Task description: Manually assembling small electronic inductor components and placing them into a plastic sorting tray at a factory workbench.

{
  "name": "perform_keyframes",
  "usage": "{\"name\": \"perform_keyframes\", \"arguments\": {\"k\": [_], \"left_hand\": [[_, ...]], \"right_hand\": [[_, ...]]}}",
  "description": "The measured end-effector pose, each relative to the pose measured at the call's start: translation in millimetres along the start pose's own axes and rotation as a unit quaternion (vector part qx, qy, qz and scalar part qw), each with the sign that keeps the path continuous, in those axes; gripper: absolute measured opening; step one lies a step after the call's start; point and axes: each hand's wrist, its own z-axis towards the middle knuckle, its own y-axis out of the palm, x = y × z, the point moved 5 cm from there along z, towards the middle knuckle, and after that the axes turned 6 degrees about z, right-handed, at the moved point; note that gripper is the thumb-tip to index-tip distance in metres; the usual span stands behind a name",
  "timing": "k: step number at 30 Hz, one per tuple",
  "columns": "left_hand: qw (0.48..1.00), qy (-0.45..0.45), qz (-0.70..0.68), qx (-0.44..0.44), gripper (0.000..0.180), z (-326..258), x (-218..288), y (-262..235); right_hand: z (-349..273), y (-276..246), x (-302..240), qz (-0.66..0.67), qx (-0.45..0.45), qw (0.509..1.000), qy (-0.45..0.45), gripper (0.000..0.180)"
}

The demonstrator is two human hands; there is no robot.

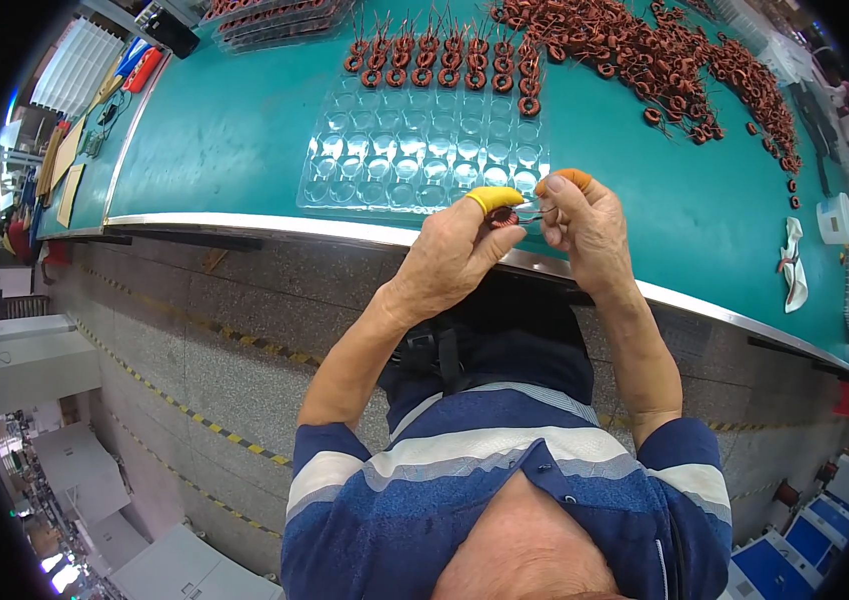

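Note:
Just over the bench's front edge, my left hand (450, 255) pinches a copper-wound toroidal coil (504, 218) between the thumb and a finger in a yellow finger cot. Thin wire leads (537, 212) run from the coil toward my right hand (591, 228). Its thumb and a finger in an orange cot are closed on those leads, though the fingertips partly hide the ends. Beyond both hands lies a clear plastic tray (385, 148) with round pockets. Similar coils (423, 75) fill its far rows, leads pointing up and away; the nearer pockets hold none.
A large heap of loose coils (635, 60) spreads over the green bench (215, 120) at the far right. Stacked filled trays (280, 25) stand at the far left. A white cloth (794, 268) and a white tub (835, 218) sit at the right.

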Motion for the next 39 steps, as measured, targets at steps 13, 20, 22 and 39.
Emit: {"name": "perform_keyframes", "arguments": {"k": [13, 20, 22, 39], "left_hand": [[0.974, -0.11, -0.197, -0.016, 0.03, -7.4, -7.7, 10.0], [0.997, -0.065, -0.039, 0.017, 0.027, -8.7, 8.0, 11.4], [0.997, -0.069, -0.036, -0.026, 0.027, -7.3, 5.8, 15.0], [0.955, -0.181, -0.233, -0.001, 0.025, -11.6, -4.8, 20.1]], "right_hand": [[-32.6, 13.6, -19.2, -0.264, 0.015, 0.949, -0.171, 0.021], [-33.4, 3.6, -5.0, -0.058, 0.03, 0.984, -0.165, 0.021], [-29.9, 3.1, -6.0, -0.048, 0.002, 0.985, -0.166, 0.023], [-16.2, -8.9, 1.4, 0.007, -0.001, 0.993, -0.118, 0.034]]}}
